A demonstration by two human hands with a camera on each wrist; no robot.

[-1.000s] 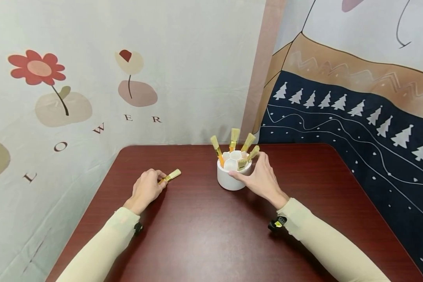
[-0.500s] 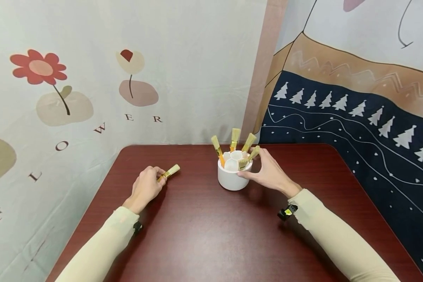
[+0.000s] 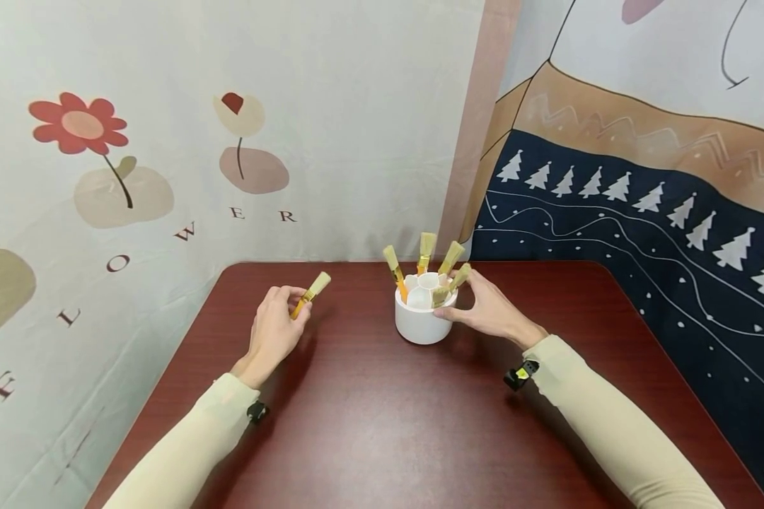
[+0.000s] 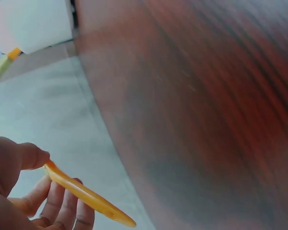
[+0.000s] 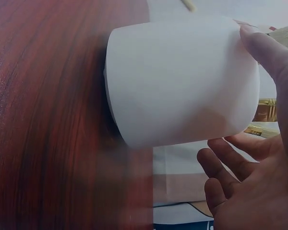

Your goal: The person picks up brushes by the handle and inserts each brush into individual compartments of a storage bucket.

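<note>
My left hand [image 3: 274,329] pinches a paintbrush [image 3: 319,284] by its orange handle, above the left part of the table. Its pale bristles point up and to the right. In the left wrist view the tapered handle [image 4: 93,197] slants down between thumb and fingers. With the thumb at the near side of its rim, my right hand [image 3: 493,311] grips a round white brush holder [image 3: 420,326], which stands upright on the table. Several paintbrushes [image 3: 392,264] lean in its compartments, bristles up. The holder's smooth side [image 5: 182,86] fills much of the right wrist view.
The dark red wooden table [image 3: 369,424] has rounded far corners. Behind it hangs a pale cloth [image 3: 356,127] with printed flowers and letters. A dark blue cloth [image 3: 586,219] with white trees hangs at the right.
My left hand has raised the paintbrush, and its bristles now point more steeply up. My right thumb has shifted right along the holder's rim. The holder has stayed nearly in place.
</note>
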